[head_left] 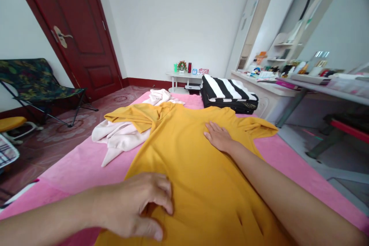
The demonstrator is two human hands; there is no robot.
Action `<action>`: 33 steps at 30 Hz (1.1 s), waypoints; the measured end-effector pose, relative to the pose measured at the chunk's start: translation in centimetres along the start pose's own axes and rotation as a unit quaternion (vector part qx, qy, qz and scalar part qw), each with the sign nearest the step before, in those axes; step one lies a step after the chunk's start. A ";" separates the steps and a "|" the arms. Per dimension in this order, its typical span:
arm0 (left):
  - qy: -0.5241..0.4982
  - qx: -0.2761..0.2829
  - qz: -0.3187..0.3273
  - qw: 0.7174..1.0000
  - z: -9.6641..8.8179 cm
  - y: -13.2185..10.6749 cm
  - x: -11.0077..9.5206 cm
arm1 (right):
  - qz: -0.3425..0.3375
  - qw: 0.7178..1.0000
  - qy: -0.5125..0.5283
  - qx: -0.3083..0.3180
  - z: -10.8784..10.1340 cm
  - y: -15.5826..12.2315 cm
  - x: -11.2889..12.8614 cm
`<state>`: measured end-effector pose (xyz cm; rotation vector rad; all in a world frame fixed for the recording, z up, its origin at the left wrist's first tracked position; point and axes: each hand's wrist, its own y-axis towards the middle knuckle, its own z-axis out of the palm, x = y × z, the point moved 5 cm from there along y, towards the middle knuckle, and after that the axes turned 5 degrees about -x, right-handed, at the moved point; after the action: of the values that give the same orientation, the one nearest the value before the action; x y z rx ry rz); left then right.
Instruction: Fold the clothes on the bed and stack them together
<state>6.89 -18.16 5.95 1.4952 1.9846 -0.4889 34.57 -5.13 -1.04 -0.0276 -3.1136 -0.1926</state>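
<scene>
A mustard-yellow short-sleeved garment [187, 153] lies spread over the pink bed cover [80, 165], its neckline at the far end and its lower part running out of view towards me. My right hand [218, 135] rests flat on the upper right of the cloth, fingers stretched out. Over the lower left part is my left hand [138, 203], its fingers curled and thumb apart, with no cloth visibly gripped. The left sleeve looks bunched and partly covers a pale pink garment [123, 136].
Folded black-and-white striped clothes [227, 88] sit on the bed's far right. A cluttered dressing table [268, 86] stands right, a camouflage folding chair [43, 80] left near a dark red door [72, 27]. Behind the bed is a small white table [183, 73].
</scene>
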 end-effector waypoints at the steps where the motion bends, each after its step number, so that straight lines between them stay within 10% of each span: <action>1: -0.008 0.000 -0.007 1.000 0.1 -0.4 -0.4 | 0.004 1.000 0.000 0.009 -0.5 0.1 0.2; 7: -0.071 0.069 -0.079 0.992 -0.6 -1.3 0.2 | 0.029 1.000 -0.004 -0.005 -3.6 1.4 3.5; 10: 0.062 -0.074 -0.181 0.979 -5.6 -1.3 4.3 | -0.018 0.996 0.027 -0.087 -2.7 1.1 6.3; 13: 0.315 -0.319 -0.289 0.846 -13.5 -3.1 8.5 | -0.039 0.990 0.043 -0.131 -0.8 0.4 7.8; 15: 0.402 -0.370 -0.386 0.743 -17.5 -4.7 11.4 | -0.040 0.988 0.049 -0.141 -0.1 0.1 8.0; 17: 0.390 -0.346 -0.483 0.704 -19.9 -6.0 14.5 | -0.043 0.986 0.058 -0.149 -0.1 0.1 7.9; 22: 0.303 -0.237 -0.541 0.748 -21.7 -5.6 18.5 | -0.063 0.977 0.091 -0.183 -1.2 0.0 8.0; 28: 0.422 -0.286 -0.528 0.679 -25.4 -0.9 14.2 | -0.098 0.944 0.171 -0.264 -3.3 -0.9 8.6; 33: 0.502 -0.374 -0.181 0.759 -24.0 8.5 4.2 | -0.110 0.908 0.252 -0.316 -5.1 -2.5 8.6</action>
<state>8.40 2.14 21.74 0.8404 2.7393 1.1366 26.03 -8.12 3.87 0.3088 -2.4068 -1.0202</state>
